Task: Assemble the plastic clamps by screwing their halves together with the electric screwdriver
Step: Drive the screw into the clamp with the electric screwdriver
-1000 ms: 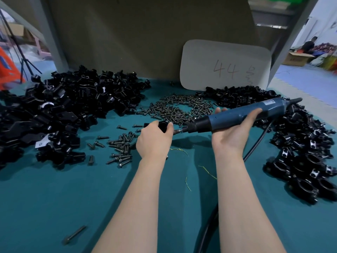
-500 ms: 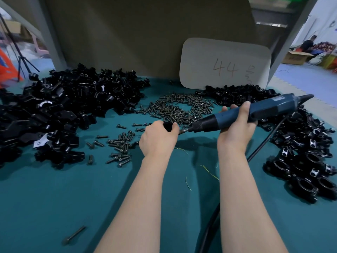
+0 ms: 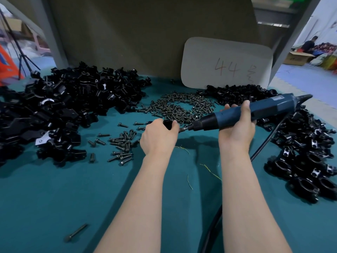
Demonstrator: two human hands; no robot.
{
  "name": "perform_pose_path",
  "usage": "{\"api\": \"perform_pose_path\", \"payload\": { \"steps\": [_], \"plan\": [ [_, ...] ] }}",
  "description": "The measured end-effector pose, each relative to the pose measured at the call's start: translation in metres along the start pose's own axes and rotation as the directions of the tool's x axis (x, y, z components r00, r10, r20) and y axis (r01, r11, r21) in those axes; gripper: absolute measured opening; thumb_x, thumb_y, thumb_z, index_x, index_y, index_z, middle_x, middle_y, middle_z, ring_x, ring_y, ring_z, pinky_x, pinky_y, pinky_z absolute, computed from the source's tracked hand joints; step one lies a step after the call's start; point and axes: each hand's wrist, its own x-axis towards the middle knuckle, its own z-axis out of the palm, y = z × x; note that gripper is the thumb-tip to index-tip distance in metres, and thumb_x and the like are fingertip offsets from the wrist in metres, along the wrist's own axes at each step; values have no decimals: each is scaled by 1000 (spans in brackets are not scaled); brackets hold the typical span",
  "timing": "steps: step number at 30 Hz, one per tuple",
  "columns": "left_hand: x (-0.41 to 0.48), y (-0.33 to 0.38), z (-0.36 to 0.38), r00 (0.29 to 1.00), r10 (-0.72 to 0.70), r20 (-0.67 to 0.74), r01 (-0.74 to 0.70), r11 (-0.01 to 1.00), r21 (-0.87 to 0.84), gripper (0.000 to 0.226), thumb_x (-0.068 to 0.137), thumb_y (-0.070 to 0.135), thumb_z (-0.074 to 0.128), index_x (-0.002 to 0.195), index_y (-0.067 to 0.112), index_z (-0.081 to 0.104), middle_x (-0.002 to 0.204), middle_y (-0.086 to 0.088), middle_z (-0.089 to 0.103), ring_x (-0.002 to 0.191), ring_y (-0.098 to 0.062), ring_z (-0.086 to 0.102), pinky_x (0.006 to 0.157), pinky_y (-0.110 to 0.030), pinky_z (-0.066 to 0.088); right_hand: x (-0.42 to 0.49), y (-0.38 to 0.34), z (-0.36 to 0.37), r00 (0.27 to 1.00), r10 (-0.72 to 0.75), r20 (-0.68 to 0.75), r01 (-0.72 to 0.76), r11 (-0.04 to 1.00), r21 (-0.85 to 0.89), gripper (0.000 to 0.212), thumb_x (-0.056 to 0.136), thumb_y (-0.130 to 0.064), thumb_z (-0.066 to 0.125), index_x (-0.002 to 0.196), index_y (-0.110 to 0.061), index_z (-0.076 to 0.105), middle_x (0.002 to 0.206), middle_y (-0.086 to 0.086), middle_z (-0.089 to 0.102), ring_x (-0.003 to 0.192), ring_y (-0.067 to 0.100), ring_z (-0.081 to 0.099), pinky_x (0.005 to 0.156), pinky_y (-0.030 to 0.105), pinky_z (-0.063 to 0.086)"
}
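Left hand [image 3: 159,136] grips black clamp [image 3: 168,124]; right hand [image 3: 237,129] holds electric screwdriver [image 3: 246,113], bit at clamp.

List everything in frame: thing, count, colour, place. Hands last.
table: one, teal cover, under everything
clamp parts: one heap, black, left
clamps: one heap, black, right
screws: one pile, dark metal, centre back; smaller scatter left of centre
long bolt: one, dark, front left
card: one, pale, marked 44, leaning at back
held clamp: one, black, centre
electric screwdriver: one, blue, tip at held clamp
cable: one, black, right of centre
left hand: one, grips held clamp
right hand: one, grips electric screwdriver
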Motion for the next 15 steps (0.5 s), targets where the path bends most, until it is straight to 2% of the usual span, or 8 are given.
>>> {"api": "perform_pose_path", "payload": {
  "steps": [3,7,10,13,15],
  "plan": [
    [2,-3,-1,993,-45,106,44,999,14,40,89,54,50,87,18,66,70,0,65,61,-17,57,47,-23,31,0,-5,-3,990,91,103,-100,992,80,28,91,-10,59,116,-11,46,81,3,58,74,18,61,70,28,53],
    [3,1,-5,996,-57,73,56,998,20,43,89,55,50,82,14,63,65,1,57,55,-16,50,47,-24,29,-1,-10,-1,974,103,200,-136,978,159,20,90,-10,56,108,-15,49,82,-1,57,76,17,60,79,28,50],
    [4,4,-8,990,-66,125,61,997,42,42,88,53,50,76,13,56,64,1,56,53,-17,47,48,-23,29,-2,-13,-2,969,89,229,-132,975,176,15,91,-10,52,101,-21,55,80,-3,58,75,15,59,72,26,50],
    [6,3,-11,967,-86,239,69,994,79,43,88,51,49,73,11,57,75,-3,69,55,-18,49,50,-23,34,-4,-16,-2,944,97,316,-167,965,200,19,91,-10,49,102,-23,57,82,-3,58,75,15,59,76,25,48],
    [7,2,-14,965,-102,242,83,993,87,44,89,52,49,73,12,58,80,-4,72,59,-19,54,52,-23,37,-3,-17,0,937,106,333,-188,957,222,19,89,-11,50,101,-22,58,82,-2,58,73,15,60,77,26,48]
  ]
}}
